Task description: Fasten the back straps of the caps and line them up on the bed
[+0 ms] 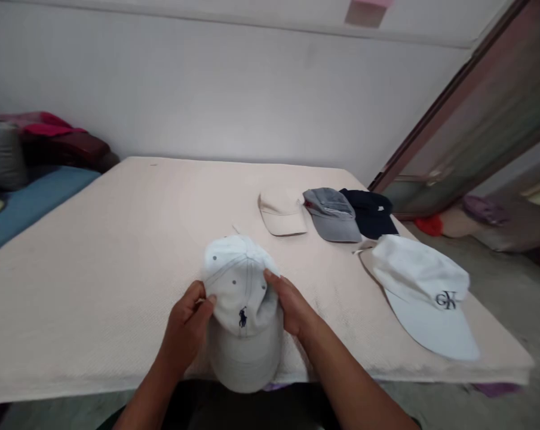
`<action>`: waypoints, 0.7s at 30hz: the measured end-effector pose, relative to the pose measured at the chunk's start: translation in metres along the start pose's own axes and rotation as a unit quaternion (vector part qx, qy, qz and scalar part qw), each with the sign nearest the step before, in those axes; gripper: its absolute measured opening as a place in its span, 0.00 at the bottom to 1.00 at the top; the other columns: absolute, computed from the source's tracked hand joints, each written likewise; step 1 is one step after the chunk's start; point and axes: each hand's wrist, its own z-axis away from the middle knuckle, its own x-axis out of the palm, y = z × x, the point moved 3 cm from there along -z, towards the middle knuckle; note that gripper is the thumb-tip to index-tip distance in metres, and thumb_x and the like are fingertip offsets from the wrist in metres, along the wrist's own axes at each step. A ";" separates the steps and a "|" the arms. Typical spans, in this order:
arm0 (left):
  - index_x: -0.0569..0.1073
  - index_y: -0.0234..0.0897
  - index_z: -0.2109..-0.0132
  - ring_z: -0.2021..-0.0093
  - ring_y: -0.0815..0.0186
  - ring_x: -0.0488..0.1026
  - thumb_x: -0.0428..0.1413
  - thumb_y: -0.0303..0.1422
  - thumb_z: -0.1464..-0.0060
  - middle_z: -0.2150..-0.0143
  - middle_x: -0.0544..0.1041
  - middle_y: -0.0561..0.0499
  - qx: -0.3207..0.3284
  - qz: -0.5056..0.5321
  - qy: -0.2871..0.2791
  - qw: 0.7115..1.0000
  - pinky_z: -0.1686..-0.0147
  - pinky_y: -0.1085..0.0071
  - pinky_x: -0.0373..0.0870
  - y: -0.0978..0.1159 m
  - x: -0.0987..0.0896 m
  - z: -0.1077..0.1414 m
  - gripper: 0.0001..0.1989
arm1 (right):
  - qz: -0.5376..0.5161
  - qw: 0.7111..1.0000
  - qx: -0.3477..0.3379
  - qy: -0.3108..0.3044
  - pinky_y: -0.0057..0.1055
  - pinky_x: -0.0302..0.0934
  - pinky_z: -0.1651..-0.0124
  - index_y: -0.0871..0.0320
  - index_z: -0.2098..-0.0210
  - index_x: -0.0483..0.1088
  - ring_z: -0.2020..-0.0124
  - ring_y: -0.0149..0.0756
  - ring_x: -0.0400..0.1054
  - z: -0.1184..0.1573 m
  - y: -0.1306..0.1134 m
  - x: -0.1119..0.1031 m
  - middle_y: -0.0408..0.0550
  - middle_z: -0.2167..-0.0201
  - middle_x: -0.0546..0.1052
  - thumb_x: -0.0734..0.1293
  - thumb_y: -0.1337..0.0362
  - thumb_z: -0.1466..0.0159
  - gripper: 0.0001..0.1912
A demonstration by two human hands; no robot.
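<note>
Between my hands is a white baseball cap (pixel 241 304) with a small dark horse-and-rider emblem on its front. Its brim points towards me and hangs over the table's near edge. My left hand (pixel 189 319) pinches the left side of the crown, thumb on top. On the other side, my right hand (pixel 292 304) grips the crown's right side, its thumb on the fabric and the other fingers mostly hidden. To the right lies a larger white cap (pixel 420 275) with dark letters on it, brim towards the near right.
Further back on the cream-covered table (pixel 117 269) a pale cream cap (pixel 282 210), a grey cap (pixel 333 212) and a navy cap (pixel 371 212) lie in a row. A white wall (pixel 216 89) stands behind. At far left is a blue seat (pixel 41 197) with a grey cushion (pixel 1 155).
</note>
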 end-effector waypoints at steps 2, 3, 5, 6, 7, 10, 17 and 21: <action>0.65 0.39 0.73 0.70 0.66 0.62 0.53 0.35 0.46 0.74 0.65 0.56 -0.004 0.046 -0.074 0.996 0.69 0.72 0.59 0.003 0.013 0.001 0.09 | -0.046 0.999 -0.007 -0.015 0.38 0.65 0.55 0.60 0.52 0.70 0.62 0.42 0.73 0.011 -0.014 -0.010 0.53 0.61 0.78 0.67 0.58 0.40 0.18; 0.68 0.39 0.71 0.68 0.65 0.64 0.54 0.35 0.46 0.72 0.68 0.55 -0.017 0.072 -0.110 0.991 0.67 0.71 0.61 0.004 0.018 0.000 0.08 | -0.063 0.997 -0.021 -0.026 0.38 0.66 0.55 0.60 0.52 0.70 0.62 0.41 0.74 0.017 -0.021 -0.015 0.52 0.62 0.79 0.68 0.60 0.40 0.18; 0.71 0.38 0.69 0.65 0.63 0.67 0.54 0.37 0.47 0.69 0.72 0.52 -0.054 0.129 -0.165 0.976 0.63 0.68 0.64 0.004 0.026 -0.003 0.07 | -0.091 0.993 -0.053 -0.049 0.36 0.67 0.57 0.58 0.53 0.70 0.64 0.39 0.74 0.031 -0.034 -0.022 0.50 0.63 0.79 0.69 0.63 0.42 0.17; 0.72 0.38 0.69 0.64 0.62 0.68 0.54 0.38 0.46 0.68 0.73 0.51 -0.073 0.157 -0.171 0.970 0.62 0.66 0.65 0.004 0.030 -0.005 0.09 | -0.101 0.991 -0.067 -0.058 0.35 0.67 0.57 0.58 0.54 0.71 0.65 0.38 0.74 0.039 -0.038 -0.025 0.49 0.64 0.79 0.70 0.64 0.43 0.17; 0.73 0.38 0.69 0.62 0.60 0.69 0.53 0.40 0.45 0.67 0.74 0.50 -0.090 0.185 -0.162 0.965 0.60 0.65 0.66 0.004 0.033 -0.006 0.11 | -0.108 0.989 -0.075 -0.065 0.35 0.67 0.58 0.58 0.55 0.71 0.66 0.38 0.75 0.046 -0.042 -0.028 0.48 0.64 0.79 0.70 0.65 0.44 0.17; 0.76 0.38 0.63 0.54 0.55 0.70 0.47 0.48 0.43 0.58 0.77 0.44 -0.141 0.250 -0.159 0.944 0.52 0.60 0.65 0.006 0.051 -0.007 0.20 | -0.118 0.987 -0.074 -0.085 0.37 0.67 0.56 0.58 0.58 0.72 0.66 0.39 0.75 0.065 -0.045 -0.033 0.48 0.66 0.80 0.73 0.65 0.49 0.19; 0.77 0.39 0.57 0.48 0.48 0.70 0.57 0.54 0.56 0.57 0.79 0.43 -0.222 0.395 -0.252 0.855 0.50 0.57 0.66 0.011 0.097 0.010 0.26 | -0.136 0.986 -0.025 -0.088 0.34 0.68 0.61 0.58 0.67 0.75 0.71 0.36 0.73 0.096 -0.042 -0.051 0.45 0.71 0.79 0.77 0.66 0.58 0.18; 0.77 0.39 0.69 0.54 0.43 0.73 0.64 0.45 0.70 0.72 0.79 0.45 -0.251 0.371 -0.214 0.868 0.56 0.54 0.70 0.004 0.095 0.011 0.19 | -0.101 0.994 0.002 -0.050 0.32 0.67 0.65 0.60 0.66 0.75 0.72 0.35 0.73 0.105 -0.042 -0.068 0.46 0.72 0.79 0.77 0.68 0.61 0.21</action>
